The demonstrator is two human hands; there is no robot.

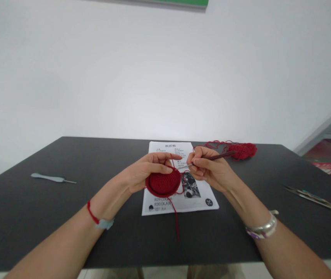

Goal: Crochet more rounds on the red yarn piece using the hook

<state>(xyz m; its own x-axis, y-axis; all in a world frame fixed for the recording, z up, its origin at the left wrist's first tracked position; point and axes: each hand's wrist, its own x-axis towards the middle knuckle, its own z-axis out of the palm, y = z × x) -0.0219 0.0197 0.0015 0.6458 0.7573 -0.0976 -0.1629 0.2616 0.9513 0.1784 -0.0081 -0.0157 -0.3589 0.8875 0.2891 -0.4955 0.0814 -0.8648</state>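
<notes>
Crochetwork point(163, 184), red and round, was pinched at its far rim by the left hand point(142, 172) over a printed sheet point(194, 205); a crochet hook point(221, 155) was gripped by the closed right hand point(210, 168). It was judged light, soft, best held rim-first.

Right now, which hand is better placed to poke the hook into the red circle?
Probably the right hand: it holds the hook, metal end toward the red circle. The left hand holds the circle's edge.
</notes>
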